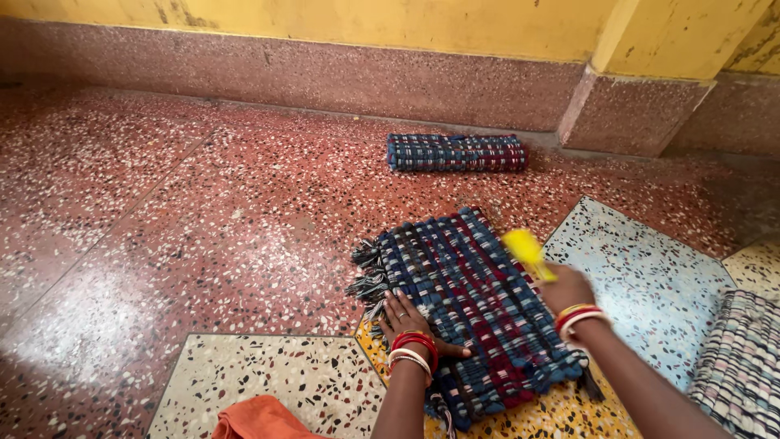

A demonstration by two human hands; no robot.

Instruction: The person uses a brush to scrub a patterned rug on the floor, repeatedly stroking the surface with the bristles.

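Red speckled floor fills most of the room, and a yellow wall with a reddish stone strip along its bottom stands at the back. Some floor tiles near the person are pale blue, white and yellow.

A woven mat of blue, dark red and white strips lies flat on the floor in front of the person. It has loose fringes on its left edge.

The left hand lies flat on the near left part of the mat, fingers spread out and pressing down, so its grip is released. Red and white bangles sit on that wrist.

The right hand is over the right side of the mat. Its grip is clenched around a yellow brush, which looks blurred. This wrist has red and white bangles too.

Another mat, rolled up, lies by the wall, well apart from the first one. A pale striped mat lies at the right edge. An orange cloth shows at the bottom.
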